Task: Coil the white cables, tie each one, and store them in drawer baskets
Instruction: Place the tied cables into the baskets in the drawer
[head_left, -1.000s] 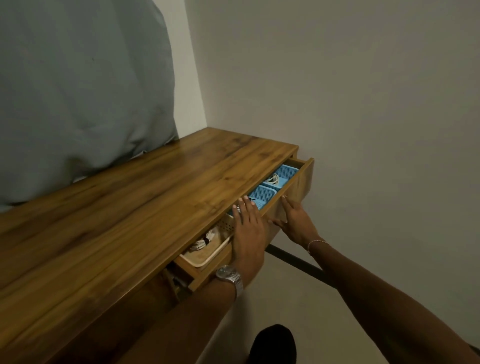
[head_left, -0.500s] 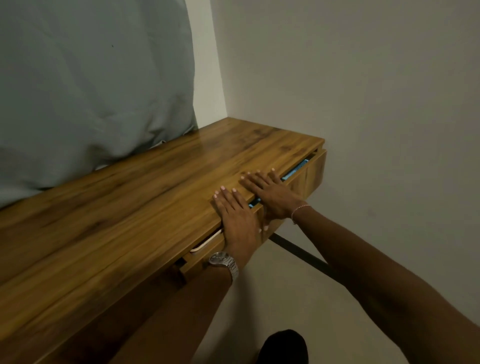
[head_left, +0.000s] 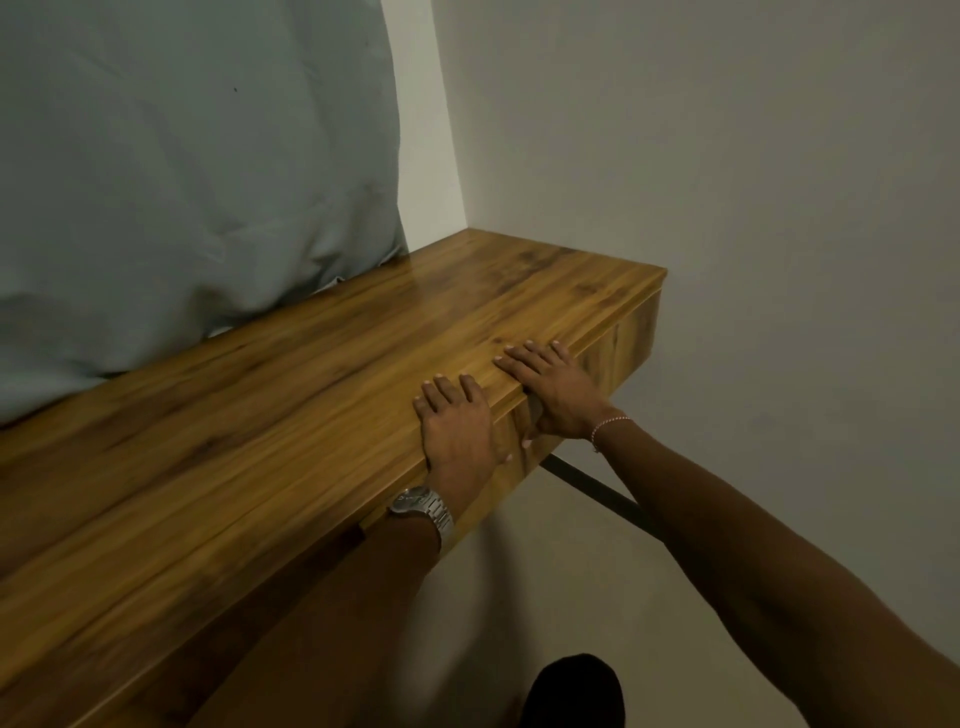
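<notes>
The wooden drawer (head_left: 631, 338) sits flush under the right end of the wooden desk top (head_left: 260, 415), so its baskets and the white cables are hidden. My left hand (head_left: 457, 431), with a metal watch on the wrist, lies flat over the desk's front edge, fingers straight on the top. My right hand (head_left: 556, 384), with a thin bracelet, lies flat just to the right, fingers on the desk top and its thumb down against the drawer front.
A grey-blue cloth (head_left: 182, 182) hangs against the wall behind the desk's left part. A plain wall closes the right side. A dark metal brace (head_left: 597, 491) runs under the desk. A dark foot (head_left: 571, 691) shows on the pale floor.
The drawer went from half open, with blue and cream baskets of cable showing, to fully shut. Both hands rode forward with its front and now lie on the desk edge.
</notes>
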